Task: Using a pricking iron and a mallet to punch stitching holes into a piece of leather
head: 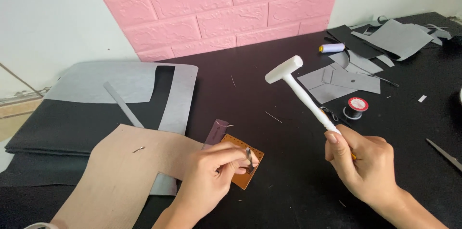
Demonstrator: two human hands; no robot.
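My right hand (366,166) grips the handle of a white mallet (298,87), raised above the table with its head tilted up to the left. My left hand (214,171) pinches a small metal punch (249,157) upright on a little brown leather piece (243,161) with a row of holes along its edge. The leather lies flat on the black table (269,113), partly hidden by my fingers. A translucent purple ruler (215,132) lies just behind the leather.
A large tan leather sheet (120,171) lies at front left over grey and black sheets (96,108). Grey scraps (344,82), a red-topped spool of thread (356,107), a pale thread spool (332,47) and a metal tool (445,154) lie to the right. A pink brick wall (221,7) stands behind.
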